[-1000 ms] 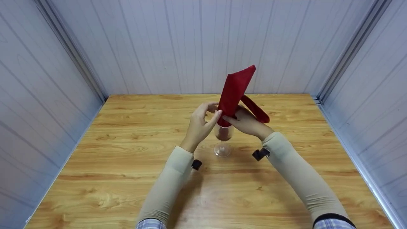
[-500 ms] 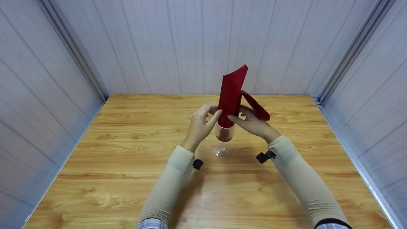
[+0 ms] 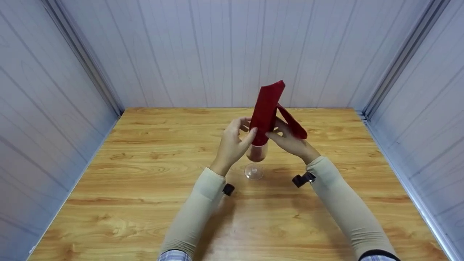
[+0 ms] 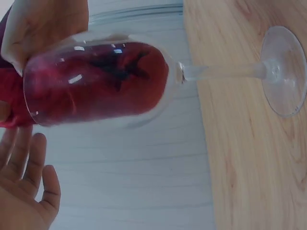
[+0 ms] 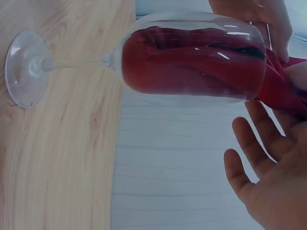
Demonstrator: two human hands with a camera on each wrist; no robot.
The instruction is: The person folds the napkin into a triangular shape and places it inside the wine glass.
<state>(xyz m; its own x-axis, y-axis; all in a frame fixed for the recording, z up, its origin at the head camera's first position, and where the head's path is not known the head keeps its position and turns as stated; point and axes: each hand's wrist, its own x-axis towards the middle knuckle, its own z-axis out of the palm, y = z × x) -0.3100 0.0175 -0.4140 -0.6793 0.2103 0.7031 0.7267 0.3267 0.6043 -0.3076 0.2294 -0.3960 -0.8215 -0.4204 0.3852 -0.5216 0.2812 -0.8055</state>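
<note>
The room is a small booth with pale grey panelled walls [image 3: 224,50] on three sides, and metal strips run down the two far corners. The floor of the booth is a wooden table [image 3: 127,188] with a warm yellow-brown grain, and it fills the whole lower part of the head view.

Near the middle of the table, a little toward 12 o'clock, a clear stemmed wine glass [image 3: 255,159] stands upright on its round foot. A folded dark red cloth napkin [image 3: 267,108] is pushed into the bowl of this glass. One long part of it rises up toward 12 o'clock, in front of the far wall, and a second, narrower part hangs over toward 3 o'clock. In both wrist views the red cloth fills the bowl behind the glass wall.

The left hand [image 3: 233,145] is at 9 o'clock of the glass rim. Its thumb and fingers pinch the napkin just above the rim, while in the left wrist view the other fingers [image 4: 29,167] lie straight and relaxed. The right hand [image 3: 291,141] is at 3 o'clock of the rim and also holds the napkin between the thumb and fingers; its remaining fingers [image 5: 254,143] are stretched and a little apart. Both forearms wear beige sleeves [image 3: 195,217], each with a small black camera mount [image 3: 303,179] at the wrist.
</note>
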